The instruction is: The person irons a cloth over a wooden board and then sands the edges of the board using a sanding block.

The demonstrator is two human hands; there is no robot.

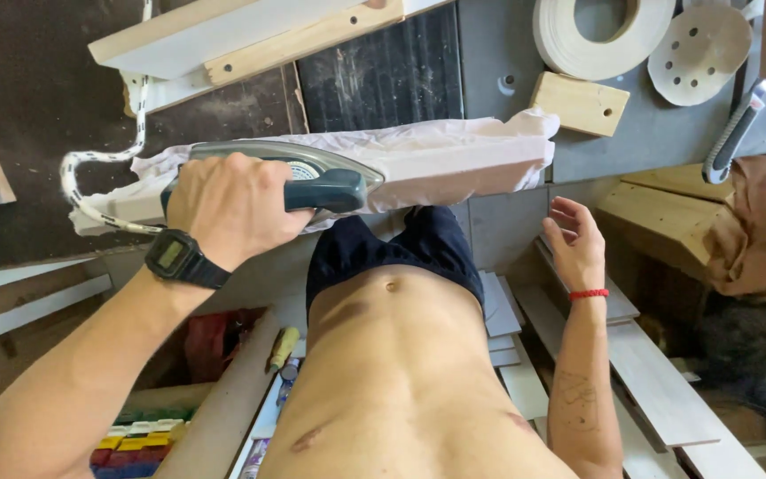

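One hand, our left (228,208), is wrapping its fingers tight around the handle of the heavy, hot-soled clothes iron (299,173) pressing the stiff cloth-covered board (454,160) along the bench's (658,133) near edge, while our right hand (575,241) is hovering loosely spread, empty.

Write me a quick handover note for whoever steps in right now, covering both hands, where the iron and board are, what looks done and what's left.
Left hand: closed around the handle of the clothes iron, pressing it on the white cloth laid over the long narrow board at the bench edge.
Right hand: open and empty, hanging below the board's right end, touching nothing.
The iron sits at the board's left half; its braided cord loops off to the left.
On the grey bench: a roll of edge banding, a sanding disc, a small wood block.
Done: cloth laid, iron on the left part.
Left: the right half, by the look of it.
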